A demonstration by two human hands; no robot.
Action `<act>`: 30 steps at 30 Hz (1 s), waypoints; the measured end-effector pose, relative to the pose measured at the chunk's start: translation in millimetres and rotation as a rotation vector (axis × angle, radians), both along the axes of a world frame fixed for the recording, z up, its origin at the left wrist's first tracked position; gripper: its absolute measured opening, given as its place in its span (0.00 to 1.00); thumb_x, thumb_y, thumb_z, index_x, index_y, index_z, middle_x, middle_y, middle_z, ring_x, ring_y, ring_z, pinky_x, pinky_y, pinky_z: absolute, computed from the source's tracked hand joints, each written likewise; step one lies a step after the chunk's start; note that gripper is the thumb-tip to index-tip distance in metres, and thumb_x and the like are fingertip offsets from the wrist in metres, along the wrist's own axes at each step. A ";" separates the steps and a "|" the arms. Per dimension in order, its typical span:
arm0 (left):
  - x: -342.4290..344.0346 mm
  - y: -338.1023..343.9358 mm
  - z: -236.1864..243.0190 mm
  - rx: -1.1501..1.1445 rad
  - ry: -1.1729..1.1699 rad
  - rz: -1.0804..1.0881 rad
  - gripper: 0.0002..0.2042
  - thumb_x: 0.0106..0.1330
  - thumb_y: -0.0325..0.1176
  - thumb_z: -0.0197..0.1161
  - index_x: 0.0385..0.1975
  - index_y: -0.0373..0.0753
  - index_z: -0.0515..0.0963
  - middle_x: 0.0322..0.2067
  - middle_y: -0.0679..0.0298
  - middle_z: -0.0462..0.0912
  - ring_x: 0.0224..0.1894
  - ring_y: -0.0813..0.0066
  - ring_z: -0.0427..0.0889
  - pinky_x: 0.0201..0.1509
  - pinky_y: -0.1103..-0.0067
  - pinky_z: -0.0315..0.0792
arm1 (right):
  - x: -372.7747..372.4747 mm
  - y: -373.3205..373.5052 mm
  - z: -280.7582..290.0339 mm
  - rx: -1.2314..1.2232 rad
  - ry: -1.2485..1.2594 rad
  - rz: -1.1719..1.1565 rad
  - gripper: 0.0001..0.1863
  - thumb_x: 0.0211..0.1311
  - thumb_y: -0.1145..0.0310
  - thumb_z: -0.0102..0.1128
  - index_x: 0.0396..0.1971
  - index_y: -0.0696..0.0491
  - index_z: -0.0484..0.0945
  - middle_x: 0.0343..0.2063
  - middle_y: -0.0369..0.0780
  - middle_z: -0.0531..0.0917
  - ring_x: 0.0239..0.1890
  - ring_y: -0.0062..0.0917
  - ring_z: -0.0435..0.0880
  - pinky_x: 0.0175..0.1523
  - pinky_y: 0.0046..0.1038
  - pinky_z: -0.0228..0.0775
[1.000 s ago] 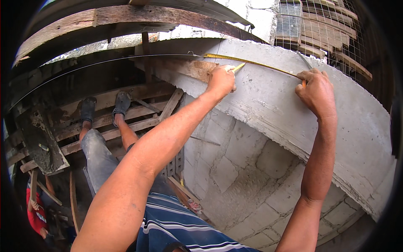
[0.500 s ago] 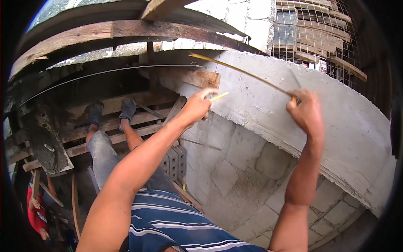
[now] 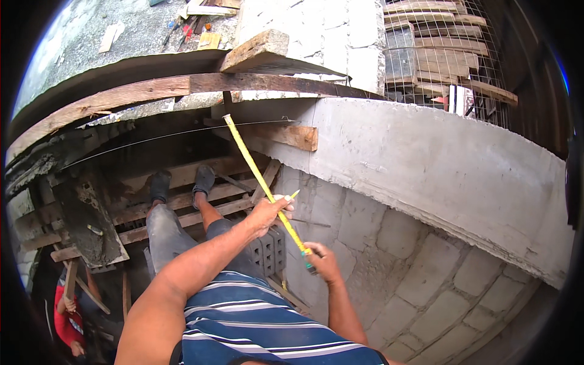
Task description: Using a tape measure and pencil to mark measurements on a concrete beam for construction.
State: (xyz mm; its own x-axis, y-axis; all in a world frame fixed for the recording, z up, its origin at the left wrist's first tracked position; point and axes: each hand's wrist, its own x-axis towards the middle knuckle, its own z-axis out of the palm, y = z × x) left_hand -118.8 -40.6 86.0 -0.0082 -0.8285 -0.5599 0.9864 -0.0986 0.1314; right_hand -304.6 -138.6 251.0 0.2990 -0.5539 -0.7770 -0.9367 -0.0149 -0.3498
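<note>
A yellow tape measure blade [image 3: 250,159] slants from its free end at upper left down to its teal-and-dark case [image 3: 311,267]. My right hand [image 3: 325,261] is closed around the case, in front of the block wall. My left hand [image 3: 267,216] is closed on the blade partway along, and a yellow pencil [image 3: 295,194] sticks out between its fingers. Beyond my hands runs a grey concrete beam [image 3: 420,152]; neither hand touches it. A short wooden block [image 3: 298,137] sits against the beam's left part, with a thin string [image 3: 182,139] stretched beside it.
My feet stand on wooden planks [image 3: 182,201] at left. A mortar-smeared board [image 3: 91,222] lies further left, and a person in red [image 3: 68,319] is below. Hollow blocks [image 3: 266,250] stack beside my leg. Wire mesh [image 3: 438,48] and a long timber [image 3: 121,100] lie beyond.
My right hand has come down and left from over the beam, bringing the tape measure toward my body. My left hand has lowered and now grips the blade along with the pencil.
</note>
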 end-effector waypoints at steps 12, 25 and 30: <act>-34.8 18.8 -13.9 -0.122 0.149 -0.171 0.28 0.77 0.55 0.50 0.61 0.34 0.73 0.47 0.61 0.82 0.42 0.70 0.84 0.44 0.71 0.82 | 48.6 69.7 -80.6 0.038 -0.225 -0.620 0.26 0.66 0.58 0.61 0.57 0.62 0.75 0.48 0.42 0.84 0.47 0.26 0.83 0.51 0.28 0.75; 26.7 26.4 -35.0 -0.223 -0.005 -0.277 0.27 0.75 0.54 0.55 0.61 0.37 0.75 0.43 0.57 0.84 0.29 0.73 0.87 0.30 0.80 0.82 | 129.3 -19.8 -131.8 -0.028 -0.245 -0.418 0.14 0.75 0.62 0.48 0.43 0.58 0.77 0.30 0.40 0.83 0.30 0.23 0.80 0.36 0.27 0.73; 45.2 39.1 -49.4 -0.183 -0.040 -0.185 0.27 0.76 0.52 0.54 0.62 0.35 0.73 0.54 0.56 0.81 0.29 0.73 0.87 0.30 0.80 0.82 | 260.2 -194.8 -98.1 -1.182 -0.276 0.665 0.13 0.73 0.64 0.53 0.31 0.58 0.74 0.27 0.55 0.80 0.29 0.55 0.78 0.33 0.48 0.69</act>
